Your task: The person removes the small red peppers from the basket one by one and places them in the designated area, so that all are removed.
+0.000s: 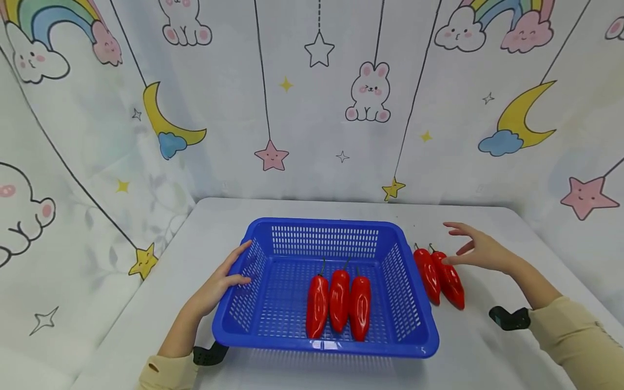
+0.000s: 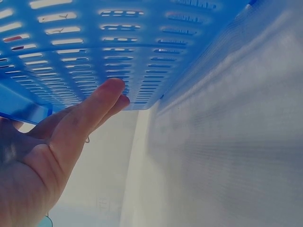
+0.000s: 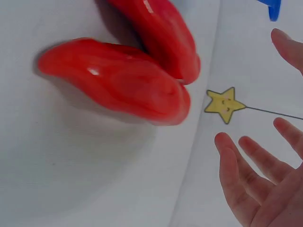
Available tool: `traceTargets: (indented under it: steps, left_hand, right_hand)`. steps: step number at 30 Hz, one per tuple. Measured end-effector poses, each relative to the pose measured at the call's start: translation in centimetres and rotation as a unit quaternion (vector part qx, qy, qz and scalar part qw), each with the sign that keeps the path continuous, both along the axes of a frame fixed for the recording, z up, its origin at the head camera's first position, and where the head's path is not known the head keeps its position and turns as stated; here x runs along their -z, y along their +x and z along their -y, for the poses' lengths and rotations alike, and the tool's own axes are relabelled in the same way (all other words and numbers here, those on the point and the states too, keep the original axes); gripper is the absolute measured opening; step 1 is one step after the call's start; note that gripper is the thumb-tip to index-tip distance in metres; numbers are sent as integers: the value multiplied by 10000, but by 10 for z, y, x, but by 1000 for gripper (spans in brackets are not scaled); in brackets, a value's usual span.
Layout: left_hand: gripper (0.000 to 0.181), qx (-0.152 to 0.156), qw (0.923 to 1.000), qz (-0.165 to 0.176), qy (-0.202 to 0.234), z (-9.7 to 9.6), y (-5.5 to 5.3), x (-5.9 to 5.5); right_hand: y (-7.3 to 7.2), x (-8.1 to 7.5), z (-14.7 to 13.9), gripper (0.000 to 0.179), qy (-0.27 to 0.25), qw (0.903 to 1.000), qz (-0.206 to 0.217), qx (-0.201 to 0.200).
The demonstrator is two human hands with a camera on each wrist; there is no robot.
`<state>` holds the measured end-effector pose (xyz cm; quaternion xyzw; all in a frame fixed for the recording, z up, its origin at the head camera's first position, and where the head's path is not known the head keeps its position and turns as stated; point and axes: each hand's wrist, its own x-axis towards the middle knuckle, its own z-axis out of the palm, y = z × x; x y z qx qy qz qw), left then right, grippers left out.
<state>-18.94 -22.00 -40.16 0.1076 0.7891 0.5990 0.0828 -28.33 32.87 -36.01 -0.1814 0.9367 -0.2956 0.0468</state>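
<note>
A blue plastic basket [image 1: 273, 346] with slotted walls sits on the table, and three red chili peppers [image 1: 339, 300] lie side by side in its right half. At the basket's left rim, my left hand [image 1: 221, 279] grips the edge; in the left wrist view, fingers [image 2: 94, 106] lie along the outside of the wall. Two more red peppers, one nearer the basket [image 1: 427, 275] and one farther right [image 1: 450, 284], rest on the table just right of it. My right hand [image 1: 480, 252] hovers by their stem ends, fingers spread and holding nothing. Both peppers show large in the right wrist view.
The white table [image 1: 263, 374] runs back to a patterned cloth backdrop [image 1: 312, 119] with stars, moons and rabbits. Similar cloth hangs at both sides. A black strap piece [image 1: 509, 318] sits at the right wrist, another [image 1: 210, 355] at the left.
</note>
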Motion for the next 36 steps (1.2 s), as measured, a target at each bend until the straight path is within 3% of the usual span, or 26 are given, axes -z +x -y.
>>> traceTargets:
  steps: [6, 13, 20, 26, 36]
  left_hand:
    - [72, -7, 10000, -19, -25, 0, -1, 1]
    - [72, 35, 10000, -53, 34, -1, -2, 2]
    - [72, 6, 10000, -21, 67, 0, -3, 4]
    - [72, -11, 10000, -19, 29, 1, -2, 1]
    - [73, -17, 10000, 16, 13, 0, -2, 1]
  right_hand:
    - [4, -14, 5, 92, 36, 9999, -135, -38]
    - [11, -32, 11, 91, 180, 9986, -459, 214]
    - [15, -48, 31, 90, 14, 9981, -613, 96]
    - [14, -54, 49, 88, -49, 9979, -629, -124]
    - [15, -63, 67, 88, 17, 9979, -620, -160]
